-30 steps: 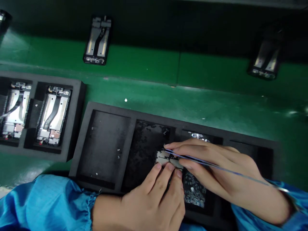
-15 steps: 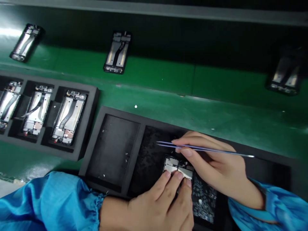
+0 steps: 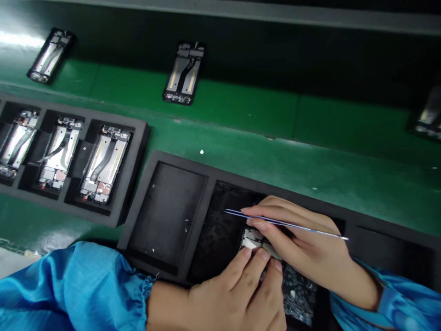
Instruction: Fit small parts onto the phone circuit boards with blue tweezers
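Note:
Tweezers [image 3: 296, 225] are pinched between the thumb and fingers of my right hand [image 3: 310, 248], their thin tips pointing left over a dark compartment of the black foam tray [image 3: 203, 220]. Below them, my left hand [image 3: 237, 296] holds an opened phone [image 3: 251, 237], its fingers bent over the phone's lower part. Metal plates show at the phone's upper end; the rest lies under my hands. Many tiny loose parts [image 3: 299, 296] are scattered in the tray to the right of my left hand. Whether the tweezer tips grip anything is too small to tell.
A second foam tray [image 3: 128, 179] at the left holds several opened phones, including a nearby phone [image 3: 106, 158]. Farther back, a phone [image 3: 186, 73] and another phone [image 3: 51, 57] rest on the green surface, with one phone [image 3: 430, 112] partly in view at right. A white speck [image 3: 201, 151] lies behind the tray.
The view has shifted, so the trays and phones sit farther right. My right hand and the tweezers have come slightly nearer to the phone and cover more of its upper end. Both hands keep their holds.

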### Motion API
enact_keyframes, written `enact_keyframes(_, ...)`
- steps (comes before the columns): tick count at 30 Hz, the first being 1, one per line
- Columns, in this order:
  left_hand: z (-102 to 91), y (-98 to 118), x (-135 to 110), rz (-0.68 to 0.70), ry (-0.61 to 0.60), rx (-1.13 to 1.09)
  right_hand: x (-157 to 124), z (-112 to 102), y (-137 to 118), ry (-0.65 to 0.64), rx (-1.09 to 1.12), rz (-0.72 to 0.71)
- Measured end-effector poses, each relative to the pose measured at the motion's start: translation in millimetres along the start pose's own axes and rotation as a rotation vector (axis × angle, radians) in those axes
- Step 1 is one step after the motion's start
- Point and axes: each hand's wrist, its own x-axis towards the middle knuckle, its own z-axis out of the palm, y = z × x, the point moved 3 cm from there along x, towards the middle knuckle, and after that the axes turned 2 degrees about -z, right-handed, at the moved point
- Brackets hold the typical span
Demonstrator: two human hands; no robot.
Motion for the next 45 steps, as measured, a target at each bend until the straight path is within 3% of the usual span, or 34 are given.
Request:
enact_keyframes(9, 0.1, -1.0, -0.3, 0.016, -0.007, 0.004, 3.9, 4.2, -3.4, 0.016, -0.004, -0.021)
enact_keyframes(11, -0.9, -0.4, 1.1, 0.021, -0.03, -0.003, 0.8, -1.3, -5.3, 0.073, -0.028, 0.011)
enact_keyframes(15, -15.1, -4.0, 10.8, 0.005, -0.006, -0.048, -5.3, -25.8, -15.6, 0.304, -0.218, 0.157)
enact_keyframes(18, -31.2, -26.1, 26.3, -0.152, 0.026, -0.191, -4.8, -35.9, -30.0, 0.322, -0.374, 0.061)
enact_keyframes(20, -33.5, -49.7, 39.5, -0.294, -0.094, -0.321, -5.0, -35.2, -35.3, 0.335, -0.396, 0.001)
enact_keyframes(23, -22.5, -84.0, 55.4, -0.527, -0.351, -0.475, -7.8, -25.5, -32.1, 0.366, -0.266, 0.016)
enact_keyframes(26, -7.9, -101.1, 62.4, -0.673, -0.483, -0.629, -13.2, -13.3, -23.6, 0.37, -0.142, 0.042)
enact_keyframes(33, -3.0, -103.1, 65.5, -0.887, -0.688, -0.906, -27.5, -7.1, -10.5, 0.418, -0.095, 0.15)
enact_keyframes(38, 3.1, -101.2, 63.3, -0.958, -0.8, -1.045, -29.2, -8.1, -12.2, 0.47, -0.241, 0.078)
enact_keyframes(45, 13.0, -98.4, 57.9, -0.975, -0.774, -1.128, -29.3, -6.2, -16.7, 0.474, -0.307, 0.048)
